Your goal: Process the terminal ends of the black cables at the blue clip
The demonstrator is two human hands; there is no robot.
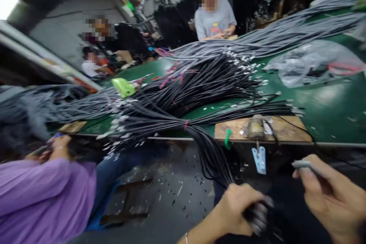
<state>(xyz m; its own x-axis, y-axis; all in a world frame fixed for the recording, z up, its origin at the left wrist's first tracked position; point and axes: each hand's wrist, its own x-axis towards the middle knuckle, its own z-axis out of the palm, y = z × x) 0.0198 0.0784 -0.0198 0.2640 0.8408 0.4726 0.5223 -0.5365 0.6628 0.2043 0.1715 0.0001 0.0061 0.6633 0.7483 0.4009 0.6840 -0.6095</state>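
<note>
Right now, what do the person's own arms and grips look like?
Both grips are ordinary people's hands with thumbs and fingers, and no gloves. The left grip joins a left arm that shows no sleeve, just a thin, pale band around it. The right grip looks blurry, and the picture cuts off near its wrist, so I can't tell about a sleeve there.

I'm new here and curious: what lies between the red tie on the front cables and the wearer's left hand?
The head view shows dark cables there, bending from the red tie down over the table edge to the left hand.
</note>
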